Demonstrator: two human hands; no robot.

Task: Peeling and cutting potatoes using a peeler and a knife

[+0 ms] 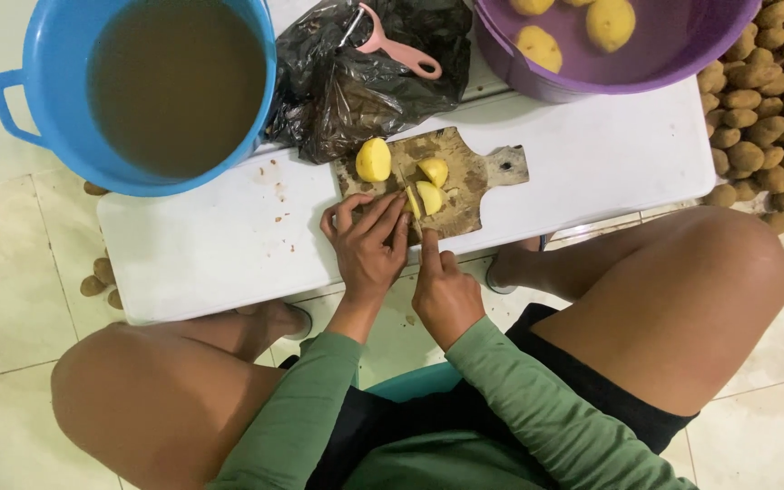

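A small wooden cutting board (478,177) lies on a low white table (592,154). On it rest a peeled yellow potato half (373,160) and cut potato pieces (430,184). My left hand (367,247) rests fingers-down on the board's near edge, pressing a potato slice (411,203). My right hand (444,289) grips a knife whose handle is hidden; its forefinger lies along the blade, which runs up between the pieces.
A blue bucket (20,100) of murky water stands at the table's back left. A black plastic bag (356,91) with a pink peeler (398,50) lies behind the board. A purple basin (673,54) holds peeled potatoes in water. Unpeeled potatoes (773,118) are heaped on the floor at right.
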